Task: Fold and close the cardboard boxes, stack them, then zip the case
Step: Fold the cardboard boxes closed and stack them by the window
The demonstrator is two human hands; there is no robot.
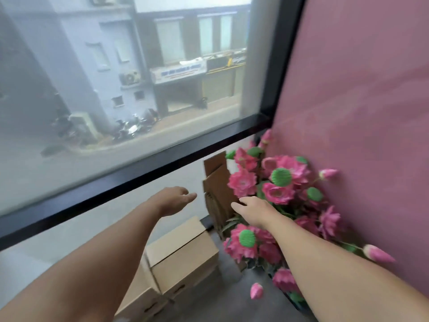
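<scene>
both hands — left hand (177, 198), right hand (251, 209) — reach toward flat cardboard (217, 189).

— How many boxes are folded?
— I count two closed boxes (183, 259), stacked, plus a bundle of flat cardboard (217, 194); the sheets blur together.
— Hands?
— My two: left hand (176, 197), right hand (253, 206).
— Flowers (278, 182)?
— One bunch.
</scene>
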